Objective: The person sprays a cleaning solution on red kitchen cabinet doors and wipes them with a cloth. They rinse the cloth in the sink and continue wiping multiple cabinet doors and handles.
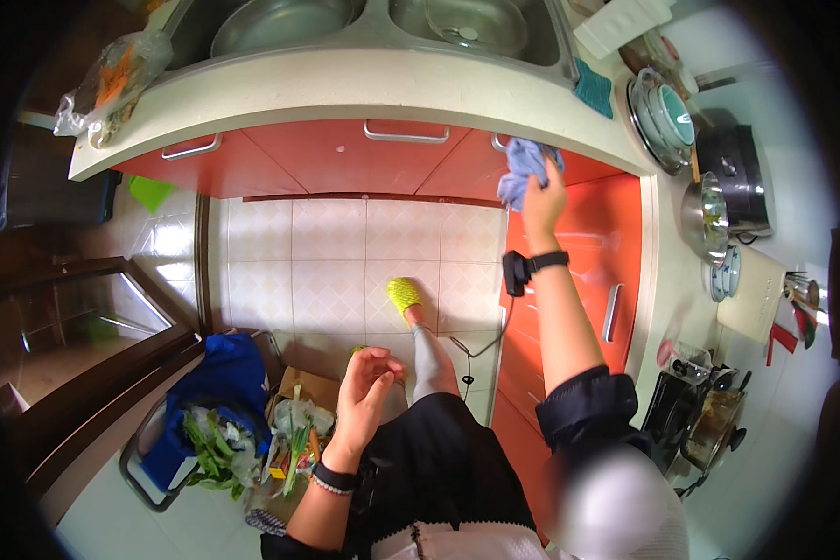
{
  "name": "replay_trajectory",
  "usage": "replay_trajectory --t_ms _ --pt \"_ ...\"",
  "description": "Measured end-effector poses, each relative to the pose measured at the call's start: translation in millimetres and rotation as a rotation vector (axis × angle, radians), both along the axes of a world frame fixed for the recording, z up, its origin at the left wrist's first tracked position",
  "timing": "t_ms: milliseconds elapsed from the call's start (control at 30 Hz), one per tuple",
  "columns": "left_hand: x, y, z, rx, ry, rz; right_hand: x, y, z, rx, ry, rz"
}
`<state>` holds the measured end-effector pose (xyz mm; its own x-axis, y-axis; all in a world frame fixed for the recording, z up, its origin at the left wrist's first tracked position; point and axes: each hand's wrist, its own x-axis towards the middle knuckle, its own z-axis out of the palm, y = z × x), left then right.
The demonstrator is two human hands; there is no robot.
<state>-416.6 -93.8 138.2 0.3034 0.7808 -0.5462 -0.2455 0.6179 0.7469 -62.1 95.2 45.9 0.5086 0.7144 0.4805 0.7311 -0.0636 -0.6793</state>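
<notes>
A crumpled blue cloth (523,171) is bunched in my right hand (546,199), in front of the red cabinet doors (273,161) just under the counter edge. Part of a metal door handle (498,142) shows beside the cloth; the cloth may cover the rest of it. I cannot tell whether the cloth touches the door. My left hand (371,385) hangs in front of my body with loosely curled fingers and nothing in it. A black device (516,273) on a strap sits at my right wrist, with a cable running down from it.
A double steel sink (374,35) is set in the pale counter (364,80). Bowls (672,115), a black appliance (735,178) and a pan (707,427) line the right counter. A blue bag (217,378) of vegetables and a cardboard box (315,385) stand on the floor, lower left.
</notes>
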Motion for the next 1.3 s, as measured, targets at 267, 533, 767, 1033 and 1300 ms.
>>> replay_trajectory --t_ms 267,533,767,1033,1300 --pt "29.1 5.8 -13.0 -0.033 0.040 -0.004 -58.5 38.0 -25.7 0.100 0.089 0.028" --pt "94.0 32.7 -6.3 -0.023 0.089 -0.033 -65.7 40.2 -5.9 -0.040 -0.008 0.318" --pt "126.0 29.5 -7.0 -0.014 0.045 -0.104 6.2 11.9 2.0 0.032 0.013 0.263" --pt "109.6 24.3 -10.8 -0.003 0.037 -0.094 77.1 -18.9 -0.2 -0.091 -0.190 0.076" --pt "90.4 17.3 -13.6 -0.038 0.055 -0.076 -27.7 26.7 -20.1 -0.001 -0.117 0.106"
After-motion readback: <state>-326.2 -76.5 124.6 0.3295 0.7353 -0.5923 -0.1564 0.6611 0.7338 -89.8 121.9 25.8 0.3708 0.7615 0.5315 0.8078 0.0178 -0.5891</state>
